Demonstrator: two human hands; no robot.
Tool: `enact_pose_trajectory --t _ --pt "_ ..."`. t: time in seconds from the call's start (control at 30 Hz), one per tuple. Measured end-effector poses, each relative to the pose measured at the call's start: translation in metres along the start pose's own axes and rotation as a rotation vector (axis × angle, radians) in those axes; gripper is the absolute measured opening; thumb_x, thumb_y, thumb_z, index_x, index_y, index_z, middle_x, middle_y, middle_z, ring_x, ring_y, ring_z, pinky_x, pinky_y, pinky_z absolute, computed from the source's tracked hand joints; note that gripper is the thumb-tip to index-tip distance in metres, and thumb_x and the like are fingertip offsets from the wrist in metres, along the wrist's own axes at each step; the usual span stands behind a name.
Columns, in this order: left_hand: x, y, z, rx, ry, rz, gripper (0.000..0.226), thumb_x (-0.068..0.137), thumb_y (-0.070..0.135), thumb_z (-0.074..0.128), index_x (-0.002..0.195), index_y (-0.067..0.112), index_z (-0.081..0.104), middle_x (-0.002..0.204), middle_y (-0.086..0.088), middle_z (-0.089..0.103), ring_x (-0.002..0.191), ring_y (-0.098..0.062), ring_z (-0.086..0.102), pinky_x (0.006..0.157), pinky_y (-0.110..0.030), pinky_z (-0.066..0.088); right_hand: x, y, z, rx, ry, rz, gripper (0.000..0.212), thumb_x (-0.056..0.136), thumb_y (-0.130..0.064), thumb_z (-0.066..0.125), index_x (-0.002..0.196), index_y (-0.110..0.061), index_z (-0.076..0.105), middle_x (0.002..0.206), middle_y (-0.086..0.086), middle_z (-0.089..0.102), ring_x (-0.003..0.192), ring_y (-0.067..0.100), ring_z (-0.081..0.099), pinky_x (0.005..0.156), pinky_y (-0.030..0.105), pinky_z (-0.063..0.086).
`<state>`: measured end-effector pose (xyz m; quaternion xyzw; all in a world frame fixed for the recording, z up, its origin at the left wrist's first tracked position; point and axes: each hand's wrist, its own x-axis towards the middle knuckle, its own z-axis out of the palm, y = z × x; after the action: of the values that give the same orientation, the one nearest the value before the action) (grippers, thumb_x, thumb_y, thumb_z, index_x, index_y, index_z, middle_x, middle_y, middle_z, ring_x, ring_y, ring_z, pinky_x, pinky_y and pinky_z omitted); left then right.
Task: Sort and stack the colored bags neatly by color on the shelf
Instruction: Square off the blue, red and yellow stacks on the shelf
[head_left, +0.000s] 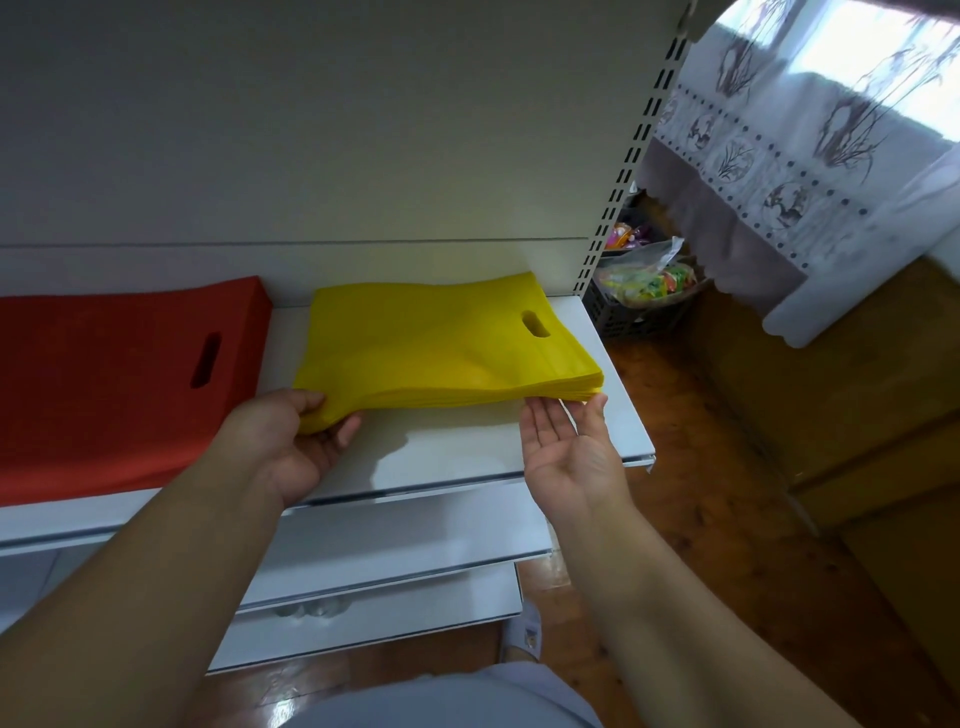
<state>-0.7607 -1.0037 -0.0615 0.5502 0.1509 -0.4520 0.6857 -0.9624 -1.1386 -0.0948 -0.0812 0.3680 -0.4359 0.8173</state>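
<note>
**Squaring the yellow stack on the shelf**

Nearest us, our left hand (306, 441) grips the near left corner of the stack of flat yellow non-woven bags with die-cut handle slots (447, 348), fingers curled under and thumb on top. Our right hand (566, 441) lies palm up, fingers straight and released, their tips touching the stack's near right edge. The stack rests on the white metal shelf (467, 447), its left corner lifted and layers fanned. To do this well, we should lower that corner, tap both near edges flush, and keep a gap from the stack of flat red bags (104, 374) lying further left.
</note>
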Motion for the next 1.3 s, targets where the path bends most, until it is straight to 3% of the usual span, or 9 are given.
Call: enact_pose_trajectory --t 0.23,0.4,0.5,0.6,0.77,0.93,1.03,1.17,1.3 --pt "0.004 -0.003 -0.003 0.010 -0.013 0.003 0.011 0.100 0.005 0.044 0.095 0.007 0.054 0.096 -0.011 0.061 0.080 -0.025 0.059 0.041 -0.025 0.053 0.001 -0.002 -0.004 -0.059 -0.006 -0.027 0.042 0.103 -0.039 0.040 0.115 -0.003 0.058 0.108 0.014 0.065 0.097 0.025 0.065 0.084 0.037 0.052" --pt "0.007 -0.005 -0.006 0.012 -0.007 -0.003 0.009 0.099 0.006 0.045 0.096 0.008 0.054 0.099 -0.012 0.060 0.082 -0.026 0.060 0.041 -0.026 0.053 0.003 -0.009 -0.005 -0.330 0.049 -0.166 0.024 0.104 -0.014 0.042 0.125 -0.004 0.046 0.107 0.026 0.065 0.087 0.033 0.072 0.071 0.039 0.059" --pt "0.007 -0.006 -0.006 0.023 -0.008 -0.005 0.009 0.100 0.006 0.045 0.096 0.007 0.054 0.099 -0.012 0.060 0.081 -0.027 0.060 0.041 -0.026 0.053 0.004 -0.018 -0.006 -0.520 0.113 -0.271 0.021 0.099 -0.005 0.052 0.116 -0.015 0.045 0.093 0.024 0.070 0.081 0.035 0.073 0.071 0.040 0.060" --pt "0.006 -0.007 -0.005 0.035 -0.002 0.004 0.010 0.100 0.006 0.045 0.095 0.007 0.053 0.097 -0.013 0.060 0.080 -0.028 0.060 0.041 -0.026 0.053 0.004 -0.025 -0.011 -0.670 0.102 -0.252 0.010 0.099 -0.003 0.050 0.107 -0.009 0.051 0.081 0.018 0.073 0.078 0.032 0.074 0.072 0.039 0.060" --pt "0.006 -0.013 -0.007 0.071 -0.005 0.030 0.015 0.101 0.007 0.045 0.114 0.004 0.050 0.096 -0.013 0.060 0.080 -0.028 0.060 0.043 -0.029 0.056 0.007 -0.044 -0.017 -0.787 -0.033 -0.134 0.018 0.100 -0.006 0.052 0.116 0.001 0.054 0.096 0.022 0.071 0.084 0.032 0.073 0.069 0.034 0.060" --pt "0.011 -0.019 -0.013 0.170 0.010 0.130 0.018 0.101 0.008 0.047 0.119 0.007 0.050 0.098 -0.010 0.059 0.080 -0.027 0.059 0.045 -0.028 0.056 0.008 -0.062 -0.020 -0.936 -0.178 -0.079 0.018 0.102 -0.006 0.047 0.113 0.003 0.056 0.098 0.023 0.072 0.092 0.034 0.072 0.076 0.037 0.059" --pt "0.020 -0.020 -0.025 0.349 0.011 0.296 0.025 0.098 0.011 0.056 0.122 0.013 0.052 0.107 -0.010 0.063 0.086 -0.028 0.063 0.061 -0.036 0.058 0.009 -0.074 -0.026 -1.053 -0.290 -0.069 0.019 0.101 -0.002 0.044 0.115 0.000 0.056 0.104 0.022 0.071 0.097 0.033 0.070 0.084 0.039 0.058" --pt "0.025 -0.021 -0.040 0.576 -0.058 0.428 0.041 0.088 0.019 0.072 0.123 0.026 0.052 0.116 -0.003 0.065 0.104 -0.028 0.063 0.093 -0.050 0.052 0.011 -0.080 -0.031 -1.216 -0.349 -0.101 0.027 0.097 -0.018 0.055 0.118 -0.001 0.059 0.102 0.018 0.072 0.099 0.030 0.070 0.085 0.038 0.057" --pt "0.020 -0.024 -0.042 0.696 -0.185 0.484 0.052 0.080 0.010 0.079 0.124 0.025 0.054 0.108 0.000 0.068 0.094 -0.020 0.066 0.075 -0.032 0.051 0.012 -0.075 -0.023 -1.137 -0.293 -0.070 0.056 0.085 -0.046 0.057 0.117 0.000 0.058 0.104 0.020 0.071 0.096 0.036 0.070 0.080 0.043 0.055"
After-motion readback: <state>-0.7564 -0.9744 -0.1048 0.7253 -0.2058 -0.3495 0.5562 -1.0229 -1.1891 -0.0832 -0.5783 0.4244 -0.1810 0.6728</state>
